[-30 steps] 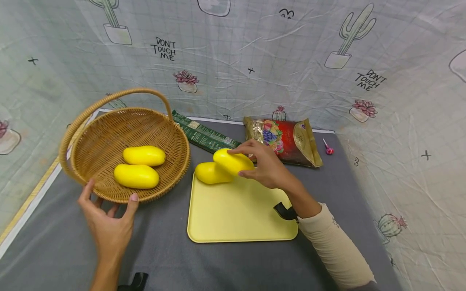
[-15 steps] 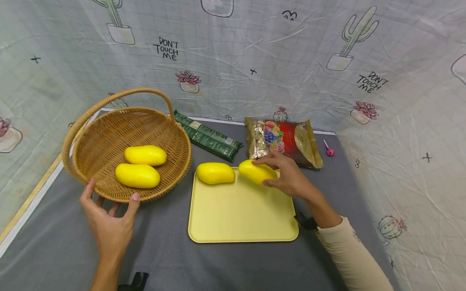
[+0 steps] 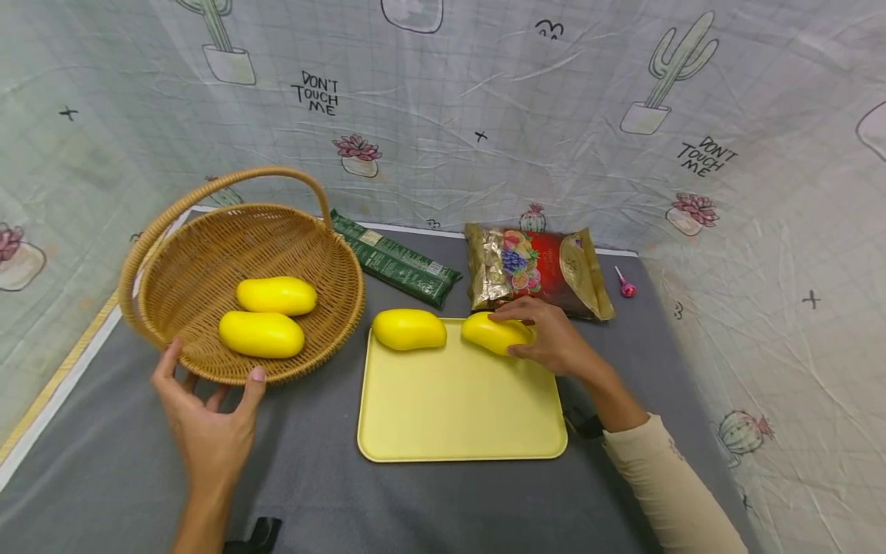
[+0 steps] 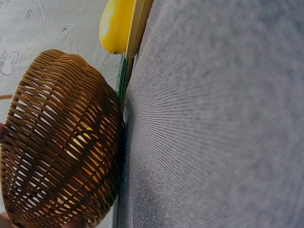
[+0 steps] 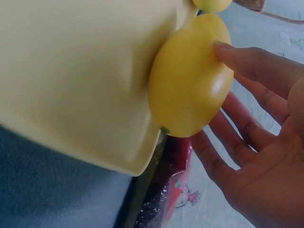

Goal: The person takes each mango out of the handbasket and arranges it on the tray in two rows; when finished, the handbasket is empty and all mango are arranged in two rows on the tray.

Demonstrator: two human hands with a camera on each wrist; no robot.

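Observation:
My right hand (image 3: 557, 342) holds a yellow mango (image 3: 490, 333) at the far right corner of a pale yellow tray (image 3: 458, 408). In the right wrist view, thumb and fingers pinch that mango (image 5: 187, 80) low against the tray's rim. Beside it, at the tray's far left corner, lies another mango (image 3: 410, 329). My left hand (image 3: 208, 435) grips the near rim of a round wicker basket (image 3: 208, 250), thumb on the edge and fingers spread along its side. Inside the basket are an upper mango (image 3: 275, 296) and a lower mango (image 3: 260, 335).
Behind the tray lie a long green packet (image 3: 401, 265) and a red and gold candy bag (image 3: 547, 273). A small pink lollipop (image 3: 627, 289) is farther right. Grey cloth (image 3: 311, 477) covers the table, with a printed curtain (image 3: 443, 92) around the back and sides.
My right hand has carried its mango rightward from over the other tray mango, then lowered it onto the tray's far right corner. The left hand and basket stay put.

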